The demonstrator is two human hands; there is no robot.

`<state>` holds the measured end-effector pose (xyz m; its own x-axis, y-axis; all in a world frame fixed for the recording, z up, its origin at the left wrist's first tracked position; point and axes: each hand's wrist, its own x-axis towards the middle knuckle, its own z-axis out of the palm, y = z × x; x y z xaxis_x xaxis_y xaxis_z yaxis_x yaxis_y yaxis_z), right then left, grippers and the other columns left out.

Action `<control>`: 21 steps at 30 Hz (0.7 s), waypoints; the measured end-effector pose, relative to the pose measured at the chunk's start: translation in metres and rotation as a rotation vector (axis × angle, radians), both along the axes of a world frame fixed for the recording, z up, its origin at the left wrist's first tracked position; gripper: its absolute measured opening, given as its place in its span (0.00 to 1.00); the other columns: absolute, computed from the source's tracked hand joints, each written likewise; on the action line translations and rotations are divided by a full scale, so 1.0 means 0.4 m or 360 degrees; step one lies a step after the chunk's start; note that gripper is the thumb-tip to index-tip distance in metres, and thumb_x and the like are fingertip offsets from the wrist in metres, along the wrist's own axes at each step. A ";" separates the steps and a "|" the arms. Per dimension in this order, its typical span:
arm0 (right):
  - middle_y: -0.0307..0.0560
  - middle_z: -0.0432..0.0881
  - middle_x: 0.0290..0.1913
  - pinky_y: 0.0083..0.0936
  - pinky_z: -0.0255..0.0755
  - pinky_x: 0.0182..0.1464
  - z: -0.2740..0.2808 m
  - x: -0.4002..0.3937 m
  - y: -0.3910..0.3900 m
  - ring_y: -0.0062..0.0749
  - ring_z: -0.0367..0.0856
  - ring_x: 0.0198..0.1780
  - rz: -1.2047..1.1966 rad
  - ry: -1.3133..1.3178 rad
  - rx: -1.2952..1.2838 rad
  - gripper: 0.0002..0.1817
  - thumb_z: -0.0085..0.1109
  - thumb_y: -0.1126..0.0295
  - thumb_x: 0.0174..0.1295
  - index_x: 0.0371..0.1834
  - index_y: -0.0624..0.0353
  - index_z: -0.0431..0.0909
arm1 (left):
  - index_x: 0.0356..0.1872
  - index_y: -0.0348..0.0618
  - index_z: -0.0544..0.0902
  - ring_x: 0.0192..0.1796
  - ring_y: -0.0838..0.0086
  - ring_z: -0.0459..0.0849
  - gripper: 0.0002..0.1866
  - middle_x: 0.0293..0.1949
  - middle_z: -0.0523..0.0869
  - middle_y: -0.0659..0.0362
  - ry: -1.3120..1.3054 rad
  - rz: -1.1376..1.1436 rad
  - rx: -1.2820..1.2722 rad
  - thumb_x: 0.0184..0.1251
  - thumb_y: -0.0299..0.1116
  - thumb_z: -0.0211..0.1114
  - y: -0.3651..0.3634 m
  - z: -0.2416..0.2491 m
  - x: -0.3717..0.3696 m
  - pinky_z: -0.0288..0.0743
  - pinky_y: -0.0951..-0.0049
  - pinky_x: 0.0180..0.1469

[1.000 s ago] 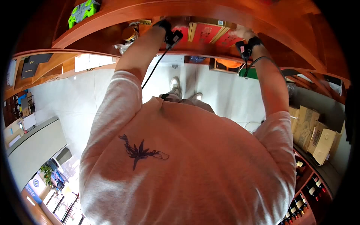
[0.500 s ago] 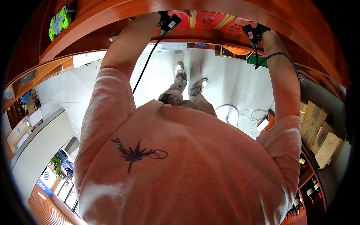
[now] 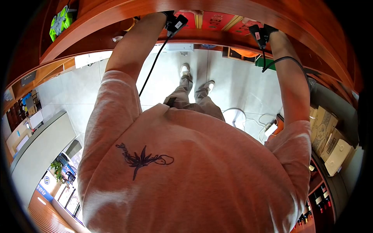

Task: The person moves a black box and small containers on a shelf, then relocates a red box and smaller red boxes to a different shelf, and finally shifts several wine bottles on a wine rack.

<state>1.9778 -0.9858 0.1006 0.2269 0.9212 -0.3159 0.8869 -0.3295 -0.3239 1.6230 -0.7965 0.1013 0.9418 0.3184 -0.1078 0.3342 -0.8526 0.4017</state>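
A red box with gold strips and printed characters [image 3: 215, 20] lies on the wooden shelf at the top of the view, partly covered by the curved wooden edge. My left hand [image 3: 191, 12] is at its left end, with a few fingers showing against the red surface. At the right end, my right hand [image 3: 248, 21] has its fingers against the box. The shelf edge and the wrist straps hide most of both hands. Black devices with cables are strapped to my left wrist [image 3: 176, 25] and right wrist [image 3: 258, 35].
The curved wooden edge [image 3: 116, 19] runs above my forearms. A green and grey object [image 3: 60, 24] stands at upper left. Cardboard boxes [image 3: 324, 126] and wine bottles [image 3: 321, 202] are on the right. A white power strip [image 3: 271, 130] with cables lies near the floor.
My right forearm and its wrist device have shifted very slightly to the left. Both hands stay at the red box.
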 end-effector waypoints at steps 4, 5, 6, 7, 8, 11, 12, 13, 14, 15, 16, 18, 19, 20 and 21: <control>0.57 0.78 0.72 0.50 0.64 0.77 0.010 -0.015 0.001 0.53 0.73 0.75 -0.0041 -0.0011 -0.0005 0.45 0.75 0.36 0.55 0.71 0.52 0.80 | 0.63 0.47 0.83 0.59 0.57 0.88 0.27 0.55 0.91 0.52 -0.0042 -0.0007 0.0039 0.73 0.54 0.71 0.008 0.010 -0.002 0.81 0.53 0.65; 0.57 0.79 0.72 0.50 0.64 0.77 -0.002 -0.008 0.001 0.52 0.73 0.75 -0.0057 -0.0007 -0.0002 0.45 0.75 0.36 0.55 0.71 0.52 0.80 | 0.63 0.47 0.83 0.59 0.57 0.88 0.27 0.55 0.91 0.52 -0.0061 -0.0012 0.0048 0.73 0.54 0.70 0.014 0.012 -0.004 0.81 0.53 0.65; 0.57 0.79 0.72 0.50 0.64 0.77 -0.014 -0.001 0.008 0.52 0.73 0.75 -0.0074 0.0002 0.0006 0.45 0.75 0.36 0.55 0.71 0.52 0.80 | 0.63 0.47 0.83 0.58 0.58 0.89 0.27 0.54 0.91 0.52 -0.0088 -0.0009 0.0070 0.74 0.54 0.70 0.015 0.012 -0.007 0.81 0.53 0.65; 0.57 0.79 0.72 0.50 0.64 0.77 -0.026 0.001 0.011 0.52 0.73 0.75 -0.0085 0.0007 0.0006 0.45 0.76 0.36 0.54 0.71 0.52 0.80 | 0.63 0.47 0.83 0.58 0.58 0.89 0.26 0.54 0.91 0.52 -0.0129 0.0007 0.0092 0.74 0.54 0.70 0.017 0.012 -0.013 0.81 0.53 0.65; 0.57 0.79 0.72 0.50 0.64 0.77 -0.032 0.003 0.013 0.52 0.73 0.75 -0.0103 0.0020 0.0022 0.45 0.76 0.35 0.54 0.70 0.52 0.81 | 0.62 0.47 0.84 0.58 0.58 0.89 0.26 0.54 0.92 0.52 -0.0186 0.0044 0.0118 0.74 0.54 0.70 0.019 0.010 -0.016 0.81 0.53 0.65; 0.56 0.79 0.72 0.50 0.64 0.77 -0.057 0.014 0.010 0.52 0.74 0.75 -0.0200 0.0109 0.0078 0.45 0.76 0.35 0.54 0.70 0.52 0.81 | 0.62 0.47 0.85 0.57 0.58 0.90 0.25 0.53 0.92 0.53 -0.0357 0.0339 0.0206 0.74 0.54 0.70 0.014 -0.015 -0.062 0.82 0.54 0.64; 0.56 0.80 0.72 0.50 0.64 0.77 -0.076 0.025 -0.004 0.52 0.74 0.75 -0.0248 0.0179 0.0125 0.45 0.76 0.35 0.54 0.70 0.52 0.82 | 0.61 0.47 0.85 0.56 0.59 0.90 0.25 0.52 0.93 0.53 -0.0357 0.0543 0.0191 0.74 0.54 0.70 0.007 -0.041 -0.088 0.82 0.54 0.64; 0.56 0.81 0.70 0.47 0.66 0.76 -0.106 0.049 -0.024 0.51 0.76 0.73 -0.0294 0.0268 0.0253 0.45 0.78 0.37 0.53 0.69 0.54 0.81 | 0.61 0.43 0.85 0.58 0.62 0.90 0.26 0.55 0.92 0.52 -0.0289 0.0854 0.0162 0.75 0.53 0.71 0.003 -0.082 -0.116 0.80 0.61 0.67; 0.56 0.82 0.69 0.44 0.67 0.75 -0.164 0.079 -0.036 0.50 0.77 0.72 -0.0334 0.0354 0.0385 0.45 0.80 0.39 0.52 0.69 0.56 0.81 | 0.61 0.42 0.85 0.58 0.62 0.89 0.26 0.55 0.92 0.52 -0.0406 0.1015 -0.0078 0.75 0.52 0.71 0.002 -0.080 -0.115 0.80 0.62 0.67; 0.56 0.83 0.67 0.41 0.69 0.74 -0.190 0.097 -0.040 0.49 0.79 0.70 -0.0378 0.0477 0.0503 0.45 0.82 0.42 0.51 0.68 0.58 0.80 | 0.61 0.41 0.85 0.59 0.62 0.89 0.26 0.55 0.92 0.51 -0.0522 0.1174 -0.0319 0.74 0.51 0.72 0.003 -0.075 -0.117 0.80 0.62 0.66; 0.56 0.84 0.66 0.38 0.71 0.74 -0.214 0.113 -0.044 0.48 0.80 0.69 -0.0415 0.0599 0.0623 0.46 0.84 0.44 0.49 0.68 0.59 0.79 | 0.61 0.40 0.85 0.59 0.62 0.89 0.26 0.55 0.91 0.50 -0.0598 0.1214 -0.0435 0.74 0.51 0.72 0.009 -0.080 -0.126 0.80 0.63 0.66; 0.55 0.85 0.63 0.35 0.72 0.73 -0.220 0.113 -0.048 0.46 0.82 0.67 -0.0467 0.0812 0.0778 0.47 0.88 0.50 0.46 0.67 0.61 0.77 | 0.62 0.38 0.84 0.59 0.61 0.89 0.27 0.55 0.91 0.48 -0.0719 0.1180 -0.0538 0.74 0.49 0.73 0.032 -0.106 -0.151 0.80 0.64 0.66; 0.55 0.86 0.62 0.34 0.73 0.72 -0.217 0.109 -0.049 0.46 0.83 0.66 -0.0473 0.0865 0.0835 0.48 0.89 0.53 0.45 0.67 0.62 0.76 | 0.62 0.37 0.84 0.59 0.61 0.89 0.27 0.55 0.91 0.48 -0.0761 0.1107 -0.0527 0.74 0.49 0.73 0.045 -0.127 -0.161 0.80 0.64 0.66; 0.54 0.86 0.62 0.33 0.73 0.72 -0.194 0.100 -0.050 0.45 0.83 0.66 -0.0443 0.0808 0.0851 0.48 0.90 0.55 0.45 0.68 0.63 0.74 | 0.62 0.37 0.83 0.59 0.61 0.89 0.27 0.55 0.91 0.47 -0.0775 0.1083 -0.0544 0.74 0.48 0.73 0.049 -0.129 -0.161 0.79 0.64 0.65; 0.54 0.86 0.62 0.32 0.74 0.72 -0.166 0.086 -0.054 0.44 0.83 0.66 -0.0414 0.0750 0.0866 0.49 0.91 0.57 0.44 0.68 0.63 0.73 | 0.62 0.36 0.83 0.59 0.61 0.88 0.28 0.56 0.91 0.47 -0.0789 0.1059 -0.0561 0.74 0.48 0.73 0.050 -0.127 -0.159 0.79 0.64 0.65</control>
<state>2.0123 -1.0072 0.0344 0.4113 0.9101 0.0498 0.5303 -0.1945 -0.8252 1.5593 -0.7764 0.0504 0.5392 0.8395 0.0672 0.4332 -0.3448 0.8327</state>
